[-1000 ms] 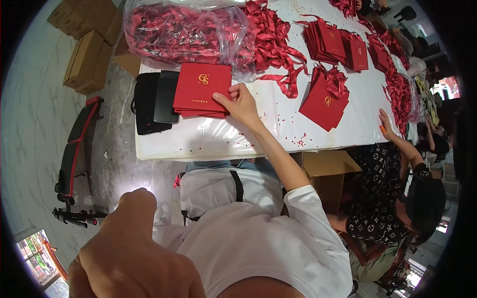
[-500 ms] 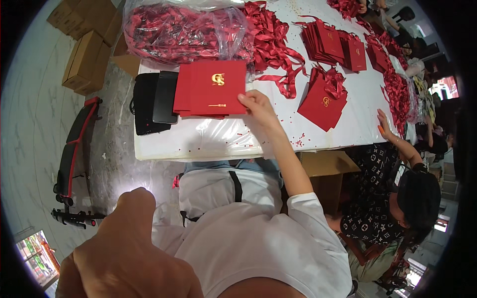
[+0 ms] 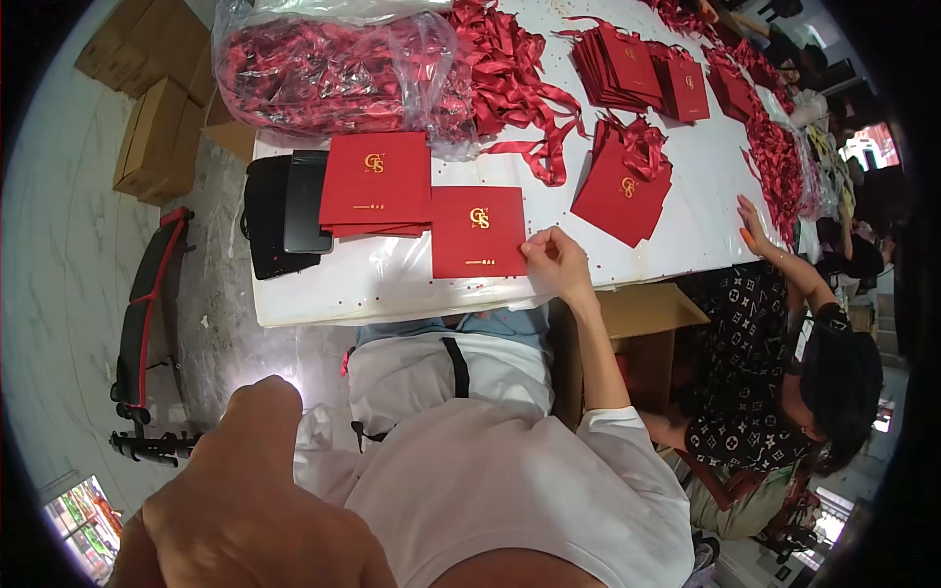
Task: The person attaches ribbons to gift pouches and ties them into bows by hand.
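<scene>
With thumb and fingers pinched on its right edge, my right hand (image 3: 559, 265) holds a flat red paper bag (image 3: 478, 240) with gold print. The bag lies on the white-covered table near its front edge, just right of a stack of matching red bags (image 3: 374, 181). My left hand (image 3: 265, 500) looms large and close at the lower left, well away from the table. Its back and one bent knuckle show, while the fingertips are hidden, so what it may hold cannot be seen.
Black flat cases (image 3: 310, 201) lie left of the stack. Behind are a clear plastic sack of red ribbons (image 3: 333, 73) and loose ribbons (image 3: 505, 73). Ribbon-handled red bags (image 3: 622, 196) lie to the right. A co-worker (image 3: 755, 372) sits at the right beside an open carton (image 3: 637, 318).
My right hand has drawn one red bag off the stack, rightward and toward me. The stack stays behind. My left hand holds nearly the same place.
</scene>
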Demonstrator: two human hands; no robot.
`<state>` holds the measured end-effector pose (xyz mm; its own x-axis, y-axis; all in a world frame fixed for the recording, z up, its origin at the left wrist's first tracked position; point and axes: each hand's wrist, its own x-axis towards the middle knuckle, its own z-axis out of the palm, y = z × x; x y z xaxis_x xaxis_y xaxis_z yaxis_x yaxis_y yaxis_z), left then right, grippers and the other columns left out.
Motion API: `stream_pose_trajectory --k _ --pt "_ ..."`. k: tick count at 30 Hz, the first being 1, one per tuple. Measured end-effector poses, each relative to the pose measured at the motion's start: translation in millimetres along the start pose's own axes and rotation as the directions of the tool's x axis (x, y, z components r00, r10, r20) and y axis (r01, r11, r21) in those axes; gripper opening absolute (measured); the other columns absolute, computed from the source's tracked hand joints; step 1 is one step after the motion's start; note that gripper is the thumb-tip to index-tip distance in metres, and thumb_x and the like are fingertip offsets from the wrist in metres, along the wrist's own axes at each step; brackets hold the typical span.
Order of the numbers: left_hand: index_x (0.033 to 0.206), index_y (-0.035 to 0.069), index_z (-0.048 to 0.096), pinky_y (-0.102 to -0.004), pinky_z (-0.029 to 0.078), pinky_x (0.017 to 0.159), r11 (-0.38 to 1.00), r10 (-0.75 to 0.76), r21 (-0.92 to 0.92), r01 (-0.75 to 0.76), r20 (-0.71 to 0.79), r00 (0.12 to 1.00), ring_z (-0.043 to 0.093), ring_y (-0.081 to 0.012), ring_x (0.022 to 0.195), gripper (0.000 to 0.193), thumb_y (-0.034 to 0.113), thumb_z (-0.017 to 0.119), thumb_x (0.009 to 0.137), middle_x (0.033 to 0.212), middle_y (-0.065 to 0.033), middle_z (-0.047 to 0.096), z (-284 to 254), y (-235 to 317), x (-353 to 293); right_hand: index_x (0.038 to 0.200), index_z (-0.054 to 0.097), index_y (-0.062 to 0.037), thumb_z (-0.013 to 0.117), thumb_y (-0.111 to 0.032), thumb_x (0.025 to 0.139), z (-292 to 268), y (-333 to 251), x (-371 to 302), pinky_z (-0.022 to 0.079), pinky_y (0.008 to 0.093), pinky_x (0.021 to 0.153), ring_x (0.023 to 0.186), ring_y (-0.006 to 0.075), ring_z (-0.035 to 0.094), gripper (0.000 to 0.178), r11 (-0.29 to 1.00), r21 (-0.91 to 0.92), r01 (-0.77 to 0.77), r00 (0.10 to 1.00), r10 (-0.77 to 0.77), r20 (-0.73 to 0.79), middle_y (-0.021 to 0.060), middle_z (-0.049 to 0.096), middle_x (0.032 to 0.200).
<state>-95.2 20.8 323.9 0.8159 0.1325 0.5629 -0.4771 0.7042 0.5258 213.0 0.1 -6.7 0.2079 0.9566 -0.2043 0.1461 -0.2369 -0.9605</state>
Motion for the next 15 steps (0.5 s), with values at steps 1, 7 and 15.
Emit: stream_pose_trajectory --k 1,7,15 --pt "0.106 -0.012 0.069 -0.0270 0.021 0.036 1.000 0.000 0.001 0.000 -0.004 1.000 0.037 -0.0104 0.034 0.076 0.058 0.040 0.101 0.051 -0.0037 0.052 0.6 0.6 -0.6 0.092 0.061 -0.0028 0.071 -0.018 0.090 0.2 -15.5 -1.7 0.047 0.0264 0.059 0.063 0.0099 0.059 0.018 0.983 -0.181 0.039 0.997 -0.050 -0.060 0.0024 0.063 0.069" --pt "0.107 -0.012 0.069 -0.0274 0.021 0.036 0.997 -0.058 0.041 0.059 -0.026 0.998 0.037 -0.0105 0.034 0.077 0.059 0.038 0.102 0.051 -0.0029 0.051 2.0 -1.1 2.4 0.097 0.063 -0.0034 0.065 -0.019 0.091 -2.3 -25.4 39.0 0.050 0.0380 0.065 0.069 0.0281 0.065 0.017 0.866 -0.484 0.126 0.922 -0.283 -0.266 0.0121 0.065 0.076" --pt "0.109 -0.013 0.068 -0.0274 0.021 0.036 0.997 -0.061 0.055 0.058 0.043 0.997 0.038 -0.0102 0.034 0.079 0.059 0.036 0.102 0.050 -0.0023 0.050 -0.2 -4.8 10.5 0.100 0.063 -0.0045 0.067 -0.020 0.088 6.1 -12.9 96.0 0.052 0.0448 0.070 0.080 0.0347 0.066 0.020 0.654 -0.747 0.115 0.853 -0.451 -0.263 0.0161 0.066 0.091"
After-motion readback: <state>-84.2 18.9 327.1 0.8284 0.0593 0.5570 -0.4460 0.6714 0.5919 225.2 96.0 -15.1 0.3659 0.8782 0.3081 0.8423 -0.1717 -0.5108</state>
